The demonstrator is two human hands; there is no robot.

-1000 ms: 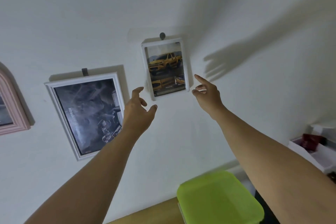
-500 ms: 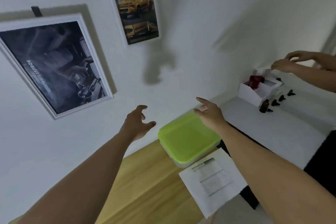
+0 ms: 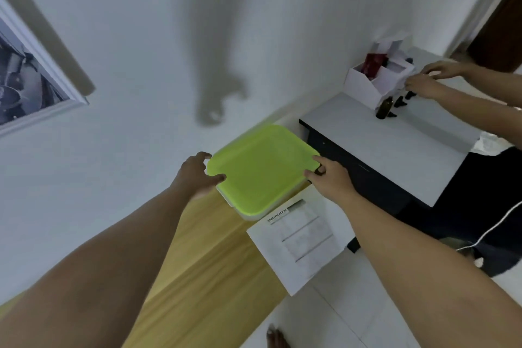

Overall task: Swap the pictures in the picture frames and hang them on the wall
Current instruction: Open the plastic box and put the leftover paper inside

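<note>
A person's left hand (image 3: pixel 197 175) and right hand (image 3: pixel 329 178) meet at opposite sides of a lime-green lid (image 3: pixel 262 169) on a pale storage box, which sits at the far end of a wooden desk (image 3: pixel 209 268) against a white wall (image 3: pixel 147 37). The left thumb lies on the lid's top while the fingers curl over its far left corner. The right thumb and curled fingers pinch the lid's right edge. A printed sheet headed "SPECIFICATION" (image 3: pixel 302 240) lies just beside the box and juts past the desk's edge under the right forearm.

A white picture frame (image 3: pixel 60 85) holding a dark print hangs on the wall at far left, well apart from both hands and partly cut off by the view's edge.

At right, a second person's hands (image 3: pixel 423 85) work at an open white cardboard box (image 3: pixel 364 85) on a white-topped desk (image 3: pixel 389 150), with a dark bottle (image 3: pixel 384 108) standing just beside it. A white cable (image 3: pixel 497 223) trails over the floor below.
</note>
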